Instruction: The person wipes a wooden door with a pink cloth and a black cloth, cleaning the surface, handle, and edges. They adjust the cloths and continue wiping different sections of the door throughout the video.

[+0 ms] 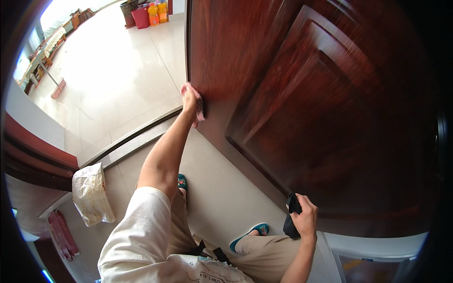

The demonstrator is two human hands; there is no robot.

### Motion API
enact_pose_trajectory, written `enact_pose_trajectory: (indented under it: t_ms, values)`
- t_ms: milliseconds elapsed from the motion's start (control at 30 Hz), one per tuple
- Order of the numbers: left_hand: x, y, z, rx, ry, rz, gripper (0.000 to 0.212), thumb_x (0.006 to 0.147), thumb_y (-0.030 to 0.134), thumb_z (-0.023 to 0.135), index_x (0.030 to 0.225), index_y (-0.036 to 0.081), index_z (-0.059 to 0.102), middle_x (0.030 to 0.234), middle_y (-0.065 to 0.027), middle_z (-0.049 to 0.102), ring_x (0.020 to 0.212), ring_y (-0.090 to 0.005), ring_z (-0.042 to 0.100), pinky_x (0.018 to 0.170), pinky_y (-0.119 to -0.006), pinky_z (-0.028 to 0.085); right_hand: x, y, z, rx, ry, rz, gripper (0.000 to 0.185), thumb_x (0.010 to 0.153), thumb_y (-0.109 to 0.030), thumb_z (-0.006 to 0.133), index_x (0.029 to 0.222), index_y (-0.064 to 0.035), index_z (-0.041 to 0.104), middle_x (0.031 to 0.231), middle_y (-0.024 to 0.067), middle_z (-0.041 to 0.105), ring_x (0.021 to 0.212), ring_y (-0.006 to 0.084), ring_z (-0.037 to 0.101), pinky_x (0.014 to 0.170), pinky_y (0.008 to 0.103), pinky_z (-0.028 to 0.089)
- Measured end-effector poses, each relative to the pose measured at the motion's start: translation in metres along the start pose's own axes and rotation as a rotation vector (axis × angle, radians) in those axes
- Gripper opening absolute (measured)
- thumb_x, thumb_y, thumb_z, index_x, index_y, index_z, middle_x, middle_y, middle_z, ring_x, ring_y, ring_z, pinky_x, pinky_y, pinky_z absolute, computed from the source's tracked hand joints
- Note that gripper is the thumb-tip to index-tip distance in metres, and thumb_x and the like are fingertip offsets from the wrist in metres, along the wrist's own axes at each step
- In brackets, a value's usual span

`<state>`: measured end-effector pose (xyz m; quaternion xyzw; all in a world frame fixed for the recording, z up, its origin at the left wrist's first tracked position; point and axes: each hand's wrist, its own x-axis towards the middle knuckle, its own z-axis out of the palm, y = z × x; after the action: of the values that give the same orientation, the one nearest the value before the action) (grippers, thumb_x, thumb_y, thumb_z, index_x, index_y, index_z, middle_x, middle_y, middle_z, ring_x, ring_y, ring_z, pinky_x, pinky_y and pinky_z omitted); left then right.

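My left hand (190,100) reaches far forward, gripping a pink cloth (200,115) against the lower edge of a dark red-brown panelled door (219,53). Part of the cloth is hidden behind my fingers. Closer to my body, my right hand (305,216) holds a black cloth-like item (291,226) near the door's bottom edge. Its exact kind is hard to tell. The door stands at an angle on my right, its raised panel blurred in places.
A metal threshold strip (136,144) crosses the tiled floor (208,169). On the left, a pale printed bag (92,194) hangs by the door frame (39,152). Beyond stand a long-handled dustpan (58,88), a red bin (141,17), orange bottles (153,15) and a plant pot (128,13).
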<state>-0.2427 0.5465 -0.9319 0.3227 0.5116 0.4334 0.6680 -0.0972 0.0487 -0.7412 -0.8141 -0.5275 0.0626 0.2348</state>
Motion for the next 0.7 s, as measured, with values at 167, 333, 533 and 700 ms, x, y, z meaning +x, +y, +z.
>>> enact_pose_trajectory:
  t_ms: [167,333,533,700]
  values:
    - [-0.081,0.129,0.04,-0.237,-0.098,0.312,0.041,0.096,0.051,0.045,0.107,0.014,0.062,0.072,0.0064,0.049,0.063,-0.0059,0.042,0.057,-0.023,0.034,0.001,0.004,0.003,0.024,-0.024,0.037,0.048,0.06,0.011,0.061,0.106,-0.0005,0.061,0.097,0.0161,0.064,0.089,0.0378,0.063,0.076,0.0408,0.052]
    - [-0.14,0.206,0.057,-0.512,-0.408,0.71,0.051,0.102,0.036,0.039,0.141,0.003,0.038,0.15,-0.0144,0.035,0.135,-0.0243,0.037,0.112,-0.033,0.027,0.005,0.007,0.009,0.024,-0.055,0.05,0.049,0.06,0.012,0.06,0.107,0.0003,0.061,0.096,0.0162,0.064,0.088,0.0374,0.064,0.076,0.0406,0.052]
    - [-0.097,0.099,0.05,0.14,0.22,0.931,0.059,0.1,0.048,0.024,0.132,0.005,0.047,0.128,-0.0184,0.052,0.122,-0.0348,0.046,0.103,-0.039,0.034,0.01,-0.001,0.01,-0.008,-0.118,0.035,0.049,0.059,0.013,0.059,0.106,0.0007,0.061,0.095,0.0162,0.063,0.086,0.0372,0.063,0.074,0.0412,0.051]
    - [-0.001,-0.008,-0.006,0.156,0.095,0.523,0.063,0.098,0.048,0.026,0.142,0.004,0.037,0.134,-0.0169,0.051,0.123,-0.0318,0.049,0.102,-0.035,0.037,0.02,-0.003,0.015,-0.001,-0.157,0.02,0.05,0.057,0.014,0.059,0.105,0.0005,0.061,0.093,0.0157,0.063,0.085,0.0371,0.063,0.072,0.0414,0.051]
